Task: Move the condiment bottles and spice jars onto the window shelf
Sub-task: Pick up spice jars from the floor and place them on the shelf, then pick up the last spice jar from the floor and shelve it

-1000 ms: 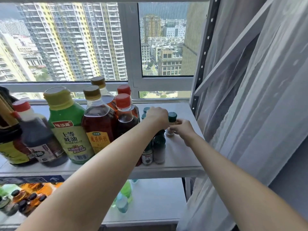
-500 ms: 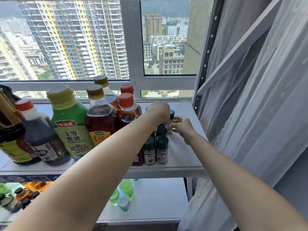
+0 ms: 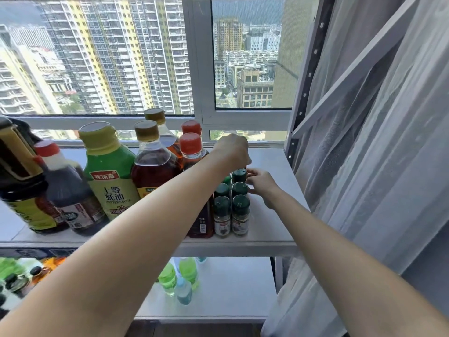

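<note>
Spice jars (image 3: 232, 210) with dark green caps and small labels too blurred to read stand in two tight rows at the 3 o'clock end of the white window shelf (image 3: 272, 229), beside condiment bottles, among them a green oyster sauce bottle (image 3: 109, 173) printed "上等蚝油 OYSTER SAUCE". Beyond the glass at 12 o'clock rise apartment towers, and a sheer curtain (image 3: 388, 154) hangs at 3 o'clock. The left hand (image 3: 233, 150) curls down over the rearmost jars, its grip hidden, while the right hand (image 3: 261, 184) touches the caps with relaxed fingers.
</note>
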